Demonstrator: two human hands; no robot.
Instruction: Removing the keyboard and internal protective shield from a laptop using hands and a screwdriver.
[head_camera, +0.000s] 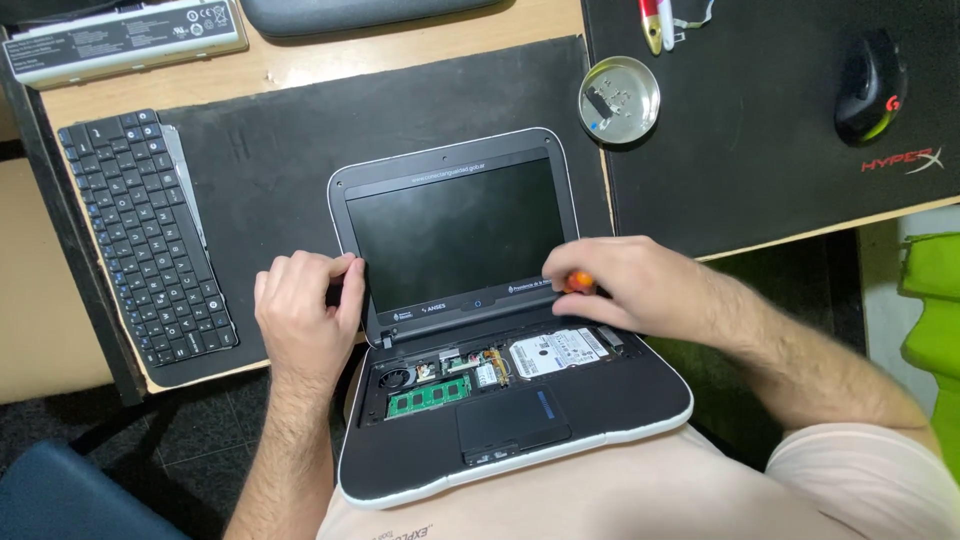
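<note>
Laptop (500, 330), small and dark with a white rim, rests open across the person's lap with its back edge against the desk (300, 65); that keeps the open base level and close under the eyes; its screen is dark and tilted back, and the keyboard is out of the base, so the green memory board (428, 394), the fan (396, 378) and the silver hard drive (556, 352) lie bare.

The left hand (303, 312) is closed over the left edge of the screen by the hinge, thumb and fingers pinching the frame, apparently to steady the lid; the right hand (630, 285) is curled around an orange-handled screwdriver (577, 283), grasping it low at the right hinge just above the hard drive; the tip is hidden under the fingers, so I cannot tell what it touches.

The removed keyboard (145, 235) lies to the left on a black mat (260, 150), well apart from the work; a round metal dish (619, 99) sits beyond the screen, within reach, holding a few small parts; a long grey battery (125, 38) lies at the far left of the desk; a black mouse (870, 85) sits on a second mat at the far right.
</note>
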